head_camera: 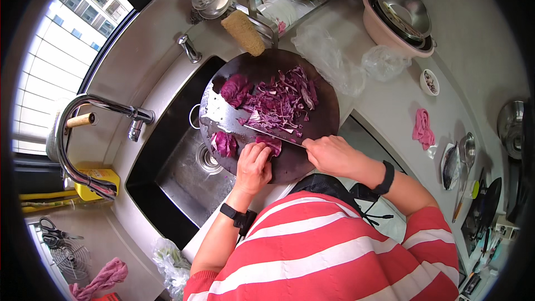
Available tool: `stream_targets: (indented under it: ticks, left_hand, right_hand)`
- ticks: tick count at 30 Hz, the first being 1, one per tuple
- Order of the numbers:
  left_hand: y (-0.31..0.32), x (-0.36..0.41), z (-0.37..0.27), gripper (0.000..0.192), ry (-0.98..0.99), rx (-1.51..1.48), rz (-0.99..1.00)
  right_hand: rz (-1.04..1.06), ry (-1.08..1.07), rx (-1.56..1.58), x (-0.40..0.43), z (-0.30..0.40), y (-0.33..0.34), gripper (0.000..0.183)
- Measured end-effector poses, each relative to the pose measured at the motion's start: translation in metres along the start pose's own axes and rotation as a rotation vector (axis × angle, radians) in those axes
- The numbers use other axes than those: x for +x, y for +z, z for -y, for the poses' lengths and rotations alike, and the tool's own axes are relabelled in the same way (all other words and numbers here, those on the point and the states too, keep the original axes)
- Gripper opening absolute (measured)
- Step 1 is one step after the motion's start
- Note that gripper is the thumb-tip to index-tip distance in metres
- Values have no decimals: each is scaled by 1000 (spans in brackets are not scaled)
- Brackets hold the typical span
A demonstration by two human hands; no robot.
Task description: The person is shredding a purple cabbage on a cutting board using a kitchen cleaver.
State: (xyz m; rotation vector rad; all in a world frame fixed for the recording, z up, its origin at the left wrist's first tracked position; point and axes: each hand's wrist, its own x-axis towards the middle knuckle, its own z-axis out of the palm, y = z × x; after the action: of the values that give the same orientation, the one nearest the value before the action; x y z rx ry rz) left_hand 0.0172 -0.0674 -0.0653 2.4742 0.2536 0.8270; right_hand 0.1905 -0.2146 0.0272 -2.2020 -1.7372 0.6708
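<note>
Shredded red cabbage (278, 102) lies over the upper middle of a round dark cutting board (322, 113), which overhangs the sink. My right hand (330, 155) is closed on the handle end of a kitchen knife (273, 135); its blade points left, between the shreds and a cabbage piece (271, 144). With bent fingertips, my left hand (253, 163) presses that piece against the board just below the blade. An uncut cabbage chunk (236, 90) rests at the board's upper left, and a smaller chunk (224, 144) is left of my left hand.
The sink (188, 188) and its curved faucet (100, 100) are on the left. A loofah (243, 32) touches the board's upper edge. Plastic bags (330, 58) lie at the upper right, near a pink basin (376, 29). Farther right are a small white bowl (429, 82) and a pink cloth (423, 128).
</note>
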Motion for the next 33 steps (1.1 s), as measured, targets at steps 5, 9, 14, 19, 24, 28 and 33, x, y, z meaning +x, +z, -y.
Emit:
stream_targets:
  ticks: [5,9,14,19,24,28,33]
  left_hand:
    - [-4,-1,-1,41,-13,0,16]
    - [-5,1,-1,40,-1,9,8]
    - [-1,0,0,40,8,0,-4]
    - [-2,-1,1,41,-15,5,-5]
    - [-6,0,-2,39,-7,21,0]
    - [-5,3,-1,38,8,2,-6]
    - [-2,-3,2,39,0,1,3]
  right_hand:
    - [24,-21,-1,-34,18,-15,10]
    - [81,49,-57,-36,18,-9,8]
    - [25,-1,-51,-8,11,-1,10]
    - [20,-51,-52,-3,6,-9,10]
    - [58,-17,-59,-31,14,-12,9]
    - [105,20,-111,-30,13,-6,11]
    - [21,-28,-78,0,8,4,11]
